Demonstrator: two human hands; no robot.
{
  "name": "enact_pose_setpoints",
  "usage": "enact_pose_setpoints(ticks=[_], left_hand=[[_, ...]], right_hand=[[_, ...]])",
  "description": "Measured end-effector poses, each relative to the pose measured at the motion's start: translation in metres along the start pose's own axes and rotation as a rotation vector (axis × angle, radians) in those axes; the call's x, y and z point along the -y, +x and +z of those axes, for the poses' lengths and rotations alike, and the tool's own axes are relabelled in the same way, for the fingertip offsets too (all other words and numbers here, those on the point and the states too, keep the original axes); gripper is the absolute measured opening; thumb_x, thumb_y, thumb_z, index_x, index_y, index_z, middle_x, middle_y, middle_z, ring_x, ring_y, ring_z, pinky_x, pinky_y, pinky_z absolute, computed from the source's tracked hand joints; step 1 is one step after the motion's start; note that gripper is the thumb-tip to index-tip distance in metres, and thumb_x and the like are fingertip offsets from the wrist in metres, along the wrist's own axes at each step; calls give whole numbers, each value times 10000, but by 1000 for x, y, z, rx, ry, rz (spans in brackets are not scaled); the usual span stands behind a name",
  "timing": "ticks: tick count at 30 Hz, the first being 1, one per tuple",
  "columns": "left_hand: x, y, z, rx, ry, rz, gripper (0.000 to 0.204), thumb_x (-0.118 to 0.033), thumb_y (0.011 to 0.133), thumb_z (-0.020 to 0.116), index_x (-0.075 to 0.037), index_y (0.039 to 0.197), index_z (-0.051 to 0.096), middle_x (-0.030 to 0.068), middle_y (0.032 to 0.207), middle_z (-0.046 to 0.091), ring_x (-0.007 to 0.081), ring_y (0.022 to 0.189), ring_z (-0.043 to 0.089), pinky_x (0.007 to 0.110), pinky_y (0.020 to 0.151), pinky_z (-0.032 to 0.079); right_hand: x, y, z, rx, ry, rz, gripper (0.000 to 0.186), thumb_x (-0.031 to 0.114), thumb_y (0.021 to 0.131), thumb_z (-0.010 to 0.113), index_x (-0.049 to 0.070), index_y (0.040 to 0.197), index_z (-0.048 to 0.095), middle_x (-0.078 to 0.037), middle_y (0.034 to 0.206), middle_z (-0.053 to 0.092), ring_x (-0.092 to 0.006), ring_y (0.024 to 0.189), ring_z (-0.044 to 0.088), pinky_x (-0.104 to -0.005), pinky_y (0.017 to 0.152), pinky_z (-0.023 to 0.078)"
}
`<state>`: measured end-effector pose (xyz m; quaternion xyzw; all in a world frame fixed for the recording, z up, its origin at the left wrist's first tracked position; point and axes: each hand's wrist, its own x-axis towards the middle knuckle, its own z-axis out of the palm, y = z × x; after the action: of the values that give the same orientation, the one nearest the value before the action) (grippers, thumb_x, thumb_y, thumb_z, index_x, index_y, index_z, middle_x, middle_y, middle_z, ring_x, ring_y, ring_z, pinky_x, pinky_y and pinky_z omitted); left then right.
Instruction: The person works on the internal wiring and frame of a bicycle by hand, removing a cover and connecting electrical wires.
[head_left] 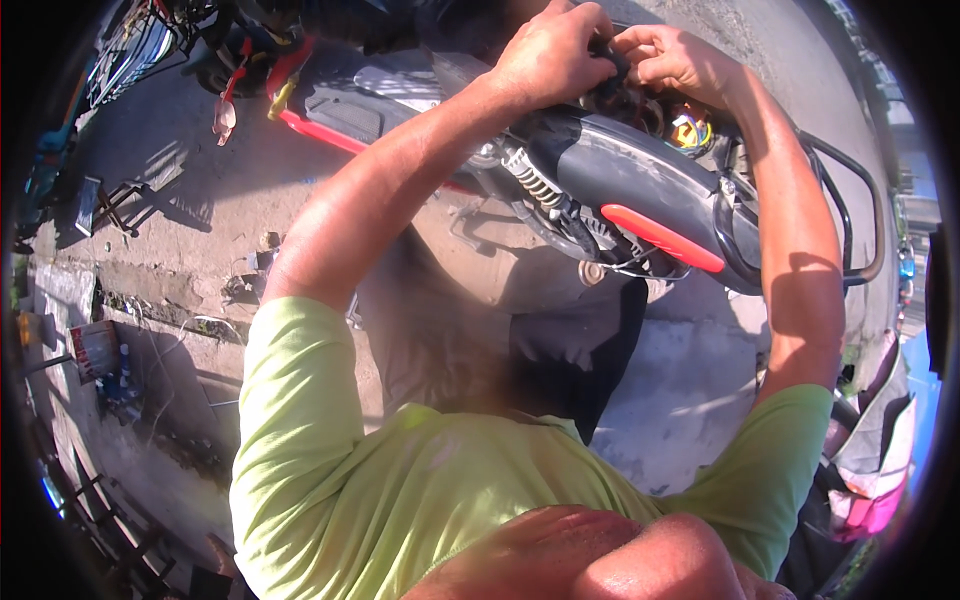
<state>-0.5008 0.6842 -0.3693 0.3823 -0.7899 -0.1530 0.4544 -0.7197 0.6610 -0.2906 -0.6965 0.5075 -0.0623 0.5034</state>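
Note:
Both my arms reach forward over a partly stripped motorcycle [620, 160]. My left hand [558, 58] is closed, thumb and fingers pinched at a small dark part [607, 70] above the frame. Beside it my right hand [682, 65] has its fingers curled in against the same spot; what they grip is mostly hidden. Just below my right hand, colourful wiring with a yellow piece [690, 130] sits in the open frame. The black rear mudguard [640, 165], a coil-spring shock absorber [532, 180] and a red trim strip [660, 238] lie on my side.
A black tubular rack [870, 215] curves out at the right. Red bodywork [320, 132] extends to the left. A small metal stand [105, 207] is on the concrete floor at the far left, with bundled cables [135, 45] behind. Cloths [870, 470] are heaped at the right.

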Motion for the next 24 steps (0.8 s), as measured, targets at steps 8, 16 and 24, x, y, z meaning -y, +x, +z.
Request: enact_pose_setpoints(ticks=[8, 16, 24], left_hand=[[-5, 1, -5, 196, -94, -75, 404, -308, 774, 828, -16, 1024, 703, 183, 959, 738, 370, 919, 717, 446, 833, 567], [-3, 1, -4, 227, -186, -109, 494, -295, 719, 880, -22, 1097, 715, 164, 981, 730, 332, 925, 716, 413, 837, 569], [-11, 3, -12, 253, -170, -216, 571, -286, 723, 893, -31, 1197, 703, 166, 1098, 748, 286, 1011, 736, 378, 918, 583]], right_hand=[[-5, 3, -6, -9, -1, 19, 572, 46, 827, 683, -43, 1375, 546, -104, 1180, 702, -154, 993, 649, -276, 844, 517], [-1, 0, -2, -62, -20, 20, 578, 75, 829, 711, -43, 1372, 552, -106, 1211, 689, -171, 1044, 640, -302, 884, 524], [1, -3, -2, -47, -100, -11, 556, 140, 849, 732, -7, 1362, 576, -102, 1226, 655, -173, 1055, 631, -309, 899, 528]])
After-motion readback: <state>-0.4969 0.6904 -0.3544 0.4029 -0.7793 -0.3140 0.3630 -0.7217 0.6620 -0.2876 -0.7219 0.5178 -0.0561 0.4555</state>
